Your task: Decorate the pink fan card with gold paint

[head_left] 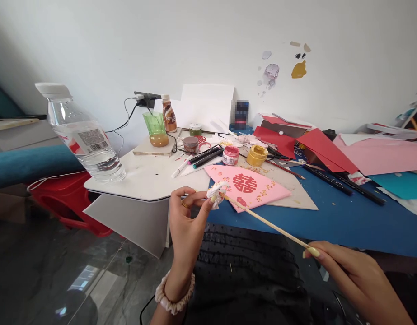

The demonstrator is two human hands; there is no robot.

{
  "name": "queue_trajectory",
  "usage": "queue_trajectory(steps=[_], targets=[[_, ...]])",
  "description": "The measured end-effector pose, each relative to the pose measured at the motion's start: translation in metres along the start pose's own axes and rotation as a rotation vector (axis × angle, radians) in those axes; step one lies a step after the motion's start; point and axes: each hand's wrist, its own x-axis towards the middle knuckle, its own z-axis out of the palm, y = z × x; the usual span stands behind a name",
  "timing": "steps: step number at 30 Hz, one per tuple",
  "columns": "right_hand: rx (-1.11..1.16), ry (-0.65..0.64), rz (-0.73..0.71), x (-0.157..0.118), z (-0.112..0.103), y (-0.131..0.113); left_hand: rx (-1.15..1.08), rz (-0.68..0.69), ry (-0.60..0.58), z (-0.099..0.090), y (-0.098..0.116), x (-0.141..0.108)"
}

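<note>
My left hand [188,221] pinches a crumpled white tissue [217,194] between thumb and fingers. The tissue sits on the end of a thin wooden stick [269,224], and my right hand [350,275] holds the stick's other end between its fingertips. Just beyond the tissue lies a pink paper fan shape [249,187] with a red double-happiness character and small gold marks. It rests on a beige board [289,194], and neither hand touches it. A black garment [245,271] fills the space below my hands.
A gold paint jar [257,155], a red paint jar [230,155] and several markers [204,155] stand beyond the fan. Red and pink paper sheets [381,153] cover the blue tabletop [296,221] at right. A large water bottle [84,140] stands on the white table [137,180] at left.
</note>
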Motion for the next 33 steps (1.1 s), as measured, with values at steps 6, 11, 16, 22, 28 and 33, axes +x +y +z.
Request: queue_trajectory(steps=[6, 11, 16, 22, 28, 33], targets=[[0.08, -0.034, 0.099, 0.0048, -0.001, 0.0046, -0.182, -0.143, 0.014, 0.0001, -0.0048, 0.0058], [0.046, 0.038, 0.057, 0.0013, 0.0002, 0.0043, -0.218, -0.158, 0.029, 0.0, -0.0073, 0.0058], [-0.012, 0.11, 0.004, 0.0013, 0.0037, -0.001, -0.24, -0.129, 0.015, -0.0013, -0.0083, 0.0041], [-0.096, 0.114, -0.075, -0.0013, 0.0027, -0.0002, -0.224, -0.121, 0.011, -0.0021, -0.0071, 0.003], [-0.077, 0.074, -0.075, -0.0008, -0.0004, 0.0016, -0.121, -0.096, -0.049, -0.0049, -0.0045, 0.0033], [-0.02, 0.041, 0.061, 0.0042, 0.003, 0.0078, -0.097, -0.145, -0.162, -0.0026, -0.0061, 0.0058]])
